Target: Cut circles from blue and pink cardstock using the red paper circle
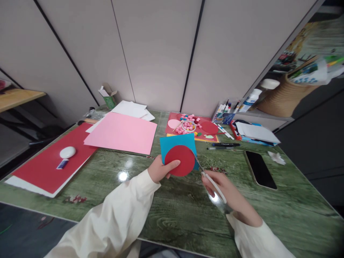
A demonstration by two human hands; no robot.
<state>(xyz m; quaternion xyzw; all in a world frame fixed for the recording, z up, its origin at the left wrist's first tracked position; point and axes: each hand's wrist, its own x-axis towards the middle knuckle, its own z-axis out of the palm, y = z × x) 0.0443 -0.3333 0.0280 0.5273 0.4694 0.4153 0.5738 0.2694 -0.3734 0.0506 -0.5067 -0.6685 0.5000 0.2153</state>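
Observation:
My left hand (159,169) pinches a red paper circle (181,157) laid over a sheet of blue paper (174,141), thumb on top of the circle. Both are held above the table, with the blue showing behind the circle along the top and right. In my right hand (219,186) is a pair of scissors (213,184) with white handles. The blades point up and left, at the right edge of the circle and the blue paper. Whether the blades are parted I cannot tell.
Pink paper (123,132) and red paper (51,161) with a white oval object (67,152) lie left. Behind the hands, a red sheet (172,115) bears pink pieces. A phone (260,169), pens (225,144) and a crumpled tissue (276,157) lie right.

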